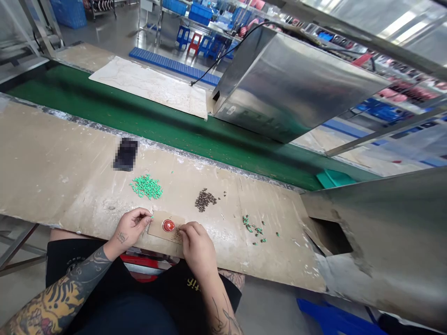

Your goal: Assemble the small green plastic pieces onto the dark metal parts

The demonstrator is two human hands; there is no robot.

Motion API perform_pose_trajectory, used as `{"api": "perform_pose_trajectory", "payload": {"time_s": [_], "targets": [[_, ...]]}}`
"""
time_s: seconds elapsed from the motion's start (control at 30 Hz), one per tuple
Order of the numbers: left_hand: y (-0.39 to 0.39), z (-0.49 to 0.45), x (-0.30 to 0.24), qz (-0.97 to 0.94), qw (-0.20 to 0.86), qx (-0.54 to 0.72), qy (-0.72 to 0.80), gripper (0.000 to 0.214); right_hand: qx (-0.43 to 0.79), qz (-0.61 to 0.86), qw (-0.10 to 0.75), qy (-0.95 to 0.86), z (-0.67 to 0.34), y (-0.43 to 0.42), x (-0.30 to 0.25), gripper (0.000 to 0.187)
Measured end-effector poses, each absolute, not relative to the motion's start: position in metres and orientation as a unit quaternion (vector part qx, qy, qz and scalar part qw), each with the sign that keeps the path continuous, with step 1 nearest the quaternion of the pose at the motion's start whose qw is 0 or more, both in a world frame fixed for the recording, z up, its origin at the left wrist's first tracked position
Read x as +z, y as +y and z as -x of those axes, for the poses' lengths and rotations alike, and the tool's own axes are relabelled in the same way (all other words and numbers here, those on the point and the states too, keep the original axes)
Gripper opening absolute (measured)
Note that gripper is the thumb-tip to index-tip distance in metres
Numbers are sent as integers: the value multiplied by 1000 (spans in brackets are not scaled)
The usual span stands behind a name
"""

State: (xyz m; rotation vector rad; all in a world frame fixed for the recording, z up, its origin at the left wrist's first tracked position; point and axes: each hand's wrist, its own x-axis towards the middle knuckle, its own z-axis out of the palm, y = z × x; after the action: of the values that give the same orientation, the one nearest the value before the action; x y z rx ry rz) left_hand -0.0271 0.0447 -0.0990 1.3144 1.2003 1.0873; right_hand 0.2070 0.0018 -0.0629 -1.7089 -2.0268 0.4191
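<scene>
My left hand (132,228) pinches a small green piece (152,217) between thumb and fingertips, by the left edge of a brown cardboard sheet (160,234). On that sheet sits a small round red item (168,225) with a pale rim. My right hand (197,244) is closed in a pinch at the sheet's right side, over a scatter of tiny dark bits (177,232); whatever its fingertips hold is too small to make out. Beyond the sheet lie a pile of green pieces (148,186) and a pile of dark brown pieces (205,200). Several joined green-and-dark pieces (257,230) lie to the right.
A blurred black object (125,154) lies on the brown-covered bench (70,158). Behind the bench runs a green conveyor belt (157,123), with a large metal housing (279,88) over it. A metal panel with a dark opening (331,236) stands at the right.
</scene>
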Motion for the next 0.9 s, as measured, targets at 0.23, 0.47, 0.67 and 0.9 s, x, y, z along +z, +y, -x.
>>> {"api": "perform_pose_trajectory", "payload": {"time_s": [0.23,0.47,0.67,0.9], "targets": [[46,25,-97,-540,502,455,500,22,93,638,118,-755,-215,-3,-79,22],[32,18,-68,-559,505,444,486,17,302,591,345,-664,-209,-10,-46,14],[16,3,-35,-579,546,423,434,12,445,489,491,-567,-186,-24,-19,7],[10,-1,-12,-640,516,404,401,13,482,460,508,-546,-181,-27,-8,6]]}}
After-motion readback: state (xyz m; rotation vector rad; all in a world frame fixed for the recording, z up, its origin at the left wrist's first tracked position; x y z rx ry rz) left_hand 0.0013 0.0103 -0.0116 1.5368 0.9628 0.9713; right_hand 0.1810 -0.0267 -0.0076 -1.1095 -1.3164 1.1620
